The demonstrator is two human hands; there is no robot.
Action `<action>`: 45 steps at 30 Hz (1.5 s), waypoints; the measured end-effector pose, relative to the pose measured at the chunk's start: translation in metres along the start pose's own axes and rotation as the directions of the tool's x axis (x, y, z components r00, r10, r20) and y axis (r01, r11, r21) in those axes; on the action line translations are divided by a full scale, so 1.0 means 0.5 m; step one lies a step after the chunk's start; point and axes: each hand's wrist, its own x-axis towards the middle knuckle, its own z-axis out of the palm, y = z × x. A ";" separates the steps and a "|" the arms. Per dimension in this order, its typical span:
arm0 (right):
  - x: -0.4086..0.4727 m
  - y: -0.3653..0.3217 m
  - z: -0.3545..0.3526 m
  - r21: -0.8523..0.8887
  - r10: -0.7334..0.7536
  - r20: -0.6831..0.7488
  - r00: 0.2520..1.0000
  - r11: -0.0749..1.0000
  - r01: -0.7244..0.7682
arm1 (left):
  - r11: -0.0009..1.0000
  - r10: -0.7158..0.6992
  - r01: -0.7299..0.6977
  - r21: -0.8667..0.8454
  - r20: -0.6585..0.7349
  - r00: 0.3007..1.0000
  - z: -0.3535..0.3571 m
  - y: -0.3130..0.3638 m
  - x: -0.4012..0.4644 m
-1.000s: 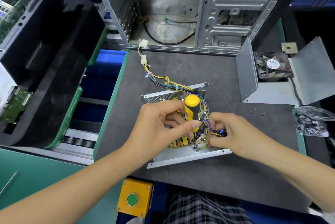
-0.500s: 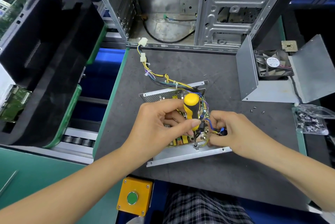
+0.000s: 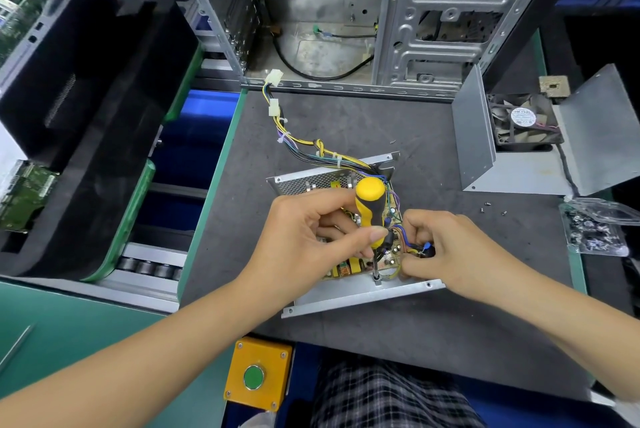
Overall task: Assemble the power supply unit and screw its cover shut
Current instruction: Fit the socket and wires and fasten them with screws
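Left hand (image 3: 304, 237) fingers clamp one screwdriver (image 3: 370, 209); right hand (image 3: 446, 247) fingers pinch board wires (image 3: 403, 232).

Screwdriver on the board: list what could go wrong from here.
1. The screwdriver tip sits on a screw at the board's near edge, among wires; a slip could gouge the board or nick them.
2. The right hand holds wires close to the tip, so a finger could be jabbed.
3. Loose screws lie on the mat and could roll away.
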 end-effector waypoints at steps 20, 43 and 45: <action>0.009 -0.013 -0.025 -0.257 0.028 0.082 0.996 0.966 -0.006 | 0.997 0.076 -0.076 0.027 0.008 0.997 -0.004 -0.016 0.000; -0.007 -0.228 -0.159 -0.369 -0.539 0.301 0.787 0.695 0.617 | 0.992 0.108 -0.109 0.062 0.033 0.994 -0.005 -0.008 -0.002; -0.007 -0.237 -0.161 -0.419 -0.518 0.350 0.780 0.658 0.625 | 0.989 0.113 -0.116 0.095 0.044 0.993 -0.007 -0.004 0.000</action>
